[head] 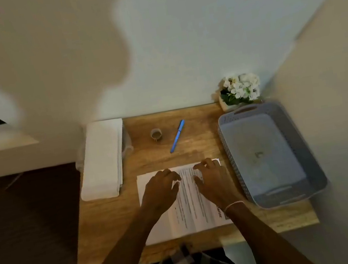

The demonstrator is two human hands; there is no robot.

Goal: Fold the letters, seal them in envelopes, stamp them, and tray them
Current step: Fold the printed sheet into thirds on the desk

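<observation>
A stack of printed letters (pixel 189 207) lies on the wooden desk (pixel 115 228) in front of me. My left hand (pixel 160 191) rests on the left part of the top sheet, fingers bent at its far edge. My right hand (pixel 212 180) rests on the right part, fingertips at the far edge, which looks slightly lifted. A pile of white envelopes (pixel 102 159) lies at the desk's left side. A grey plastic tray (pixel 270 153) stands at the right, holding nothing but a small mark on its floor.
A blue pen (pixel 177 136) and a small roll of tape (pixel 156 134) lie beyond the letters. A pot of white flowers (pixel 239 90) stands in the back right corner. Walls close the desk at the back and right.
</observation>
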